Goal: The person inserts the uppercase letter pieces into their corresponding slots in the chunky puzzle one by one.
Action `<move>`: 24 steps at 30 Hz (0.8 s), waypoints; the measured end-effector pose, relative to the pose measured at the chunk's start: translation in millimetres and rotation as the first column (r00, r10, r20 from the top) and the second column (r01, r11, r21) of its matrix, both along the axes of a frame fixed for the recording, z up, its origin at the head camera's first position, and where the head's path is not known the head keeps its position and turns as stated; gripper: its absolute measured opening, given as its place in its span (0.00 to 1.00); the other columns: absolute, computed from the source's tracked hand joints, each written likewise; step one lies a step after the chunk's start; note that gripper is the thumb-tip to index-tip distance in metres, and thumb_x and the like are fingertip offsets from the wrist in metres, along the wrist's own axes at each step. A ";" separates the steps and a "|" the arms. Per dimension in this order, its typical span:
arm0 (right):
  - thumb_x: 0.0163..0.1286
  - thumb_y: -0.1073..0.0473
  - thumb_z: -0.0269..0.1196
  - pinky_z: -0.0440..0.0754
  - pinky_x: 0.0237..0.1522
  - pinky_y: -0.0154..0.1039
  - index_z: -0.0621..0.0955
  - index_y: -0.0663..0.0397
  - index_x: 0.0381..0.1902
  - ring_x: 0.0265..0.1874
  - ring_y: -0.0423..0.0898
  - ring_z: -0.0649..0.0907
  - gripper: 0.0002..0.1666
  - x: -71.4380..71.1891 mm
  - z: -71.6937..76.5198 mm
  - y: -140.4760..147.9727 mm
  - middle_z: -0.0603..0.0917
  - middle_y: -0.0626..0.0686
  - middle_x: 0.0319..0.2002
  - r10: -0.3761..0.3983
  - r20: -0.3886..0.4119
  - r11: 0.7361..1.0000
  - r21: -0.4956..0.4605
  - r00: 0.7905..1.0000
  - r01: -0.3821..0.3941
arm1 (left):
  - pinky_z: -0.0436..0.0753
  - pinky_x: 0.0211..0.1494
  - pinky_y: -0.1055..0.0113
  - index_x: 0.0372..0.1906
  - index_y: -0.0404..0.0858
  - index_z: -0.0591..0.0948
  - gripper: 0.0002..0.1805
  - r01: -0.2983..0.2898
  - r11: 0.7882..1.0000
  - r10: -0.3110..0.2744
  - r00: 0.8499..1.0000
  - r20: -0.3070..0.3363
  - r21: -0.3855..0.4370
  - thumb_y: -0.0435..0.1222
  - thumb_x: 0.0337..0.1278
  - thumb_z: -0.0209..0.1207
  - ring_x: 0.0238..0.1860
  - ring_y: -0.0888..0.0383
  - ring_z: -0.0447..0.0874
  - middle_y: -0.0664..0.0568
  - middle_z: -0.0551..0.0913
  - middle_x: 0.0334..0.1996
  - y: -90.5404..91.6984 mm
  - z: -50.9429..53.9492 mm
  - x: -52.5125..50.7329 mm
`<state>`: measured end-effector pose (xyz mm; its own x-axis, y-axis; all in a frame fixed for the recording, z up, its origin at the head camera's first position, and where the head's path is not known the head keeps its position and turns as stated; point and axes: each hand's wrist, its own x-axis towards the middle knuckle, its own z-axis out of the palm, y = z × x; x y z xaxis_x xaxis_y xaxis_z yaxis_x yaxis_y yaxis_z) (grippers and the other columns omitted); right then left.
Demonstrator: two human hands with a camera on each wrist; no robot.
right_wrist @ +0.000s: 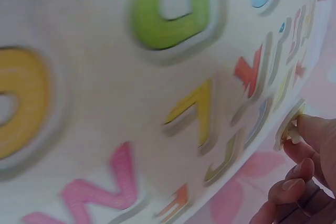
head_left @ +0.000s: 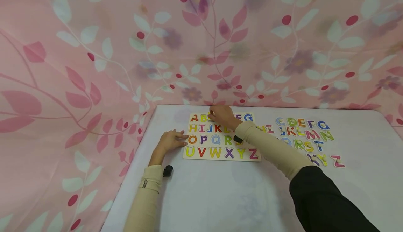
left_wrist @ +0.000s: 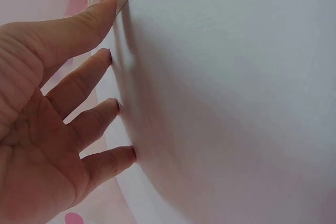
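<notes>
A wooden alphabet board (head_left: 206,159) with coloured letters in rows lies on the white table. My right hand (head_left: 224,117) is over its top row, just right of the letter B (head_left: 203,118), and covers some letters there. In the right wrist view, thumb and finger pinch a small knobbed letter piece (right_wrist: 290,125) edge-on; which letter it is, I cannot tell. My left hand (head_left: 170,141) is at the board's left edge. Its thumb (left_wrist: 102,11) touches the board's edge, while the other fingers (left_wrist: 84,85) are spread with their tips on the table.
Several loose knobbed letter pieces, such as the G (head_left: 323,125), T (head_left: 318,146) and Z (head_left: 338,161), lie in rough rows right of the board. A pink floral cloth (head_left: 214,50) hangs behind the white table (head_left: 220,197).
</notes>
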<state>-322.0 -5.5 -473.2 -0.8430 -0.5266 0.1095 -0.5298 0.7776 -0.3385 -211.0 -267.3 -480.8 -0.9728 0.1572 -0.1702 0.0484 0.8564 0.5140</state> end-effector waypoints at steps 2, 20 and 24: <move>0.71 0.49 0.63 0.69 0.22 0.34 0.80 0.50 0.37 0.22 0.42 0.75 0.11 -2.6 -0.6 -6.5 0.80 0.46 0.28 0.005 0.000 1.000 0.002 1.000 -0.005 | 0.57 0.73 0.44 0.51 0.45 0.87 0.21 0.008 1.000 -0.008 1.000 -0.007 0.002 0.41 0.50 0.73 0.71 0.39 0.60 0.50 0.77 0.61 -0.3 -0.4 0.1; 0.71 0.49 0.63 0.75 0.26 0.37 0.78 0.50 0.32 0.24 0.43 0.78 0.12 -10.5 -6.8 -39.8 0.78 0.47 0.25 0.016 0.014 0.996 0.087 1.000 -0.017 | 0.59 0.72 0.45 0.52 0.45 0.87 0.21 0.021 1.000 -0.021 1.000 -0.019 -0.012 0.41 0.50 0.73 0.70 0.39 0.62 0.50 0.78 0.60 0.4 1.8 -1.9; 0.72 0.50 0.62 0.75 0.27 0.38 0.77 0.50 0.32 0.26 0.43 0.78 0.13 -10.0 -9.1 -43.1 0.78 0.48 0.26 0.019 0.032 0.996 0.090 0.999 -0.021 | 0.59 0.72 0.45 0.52 0.46 0.86 0.21 0.018 1.000 -0.018 1.000 -0.013 -0.021 0.42 0.50 0.72 0.71 0.39 0.62 0.51 0.77 0.61 -1.0 1.1 -2.1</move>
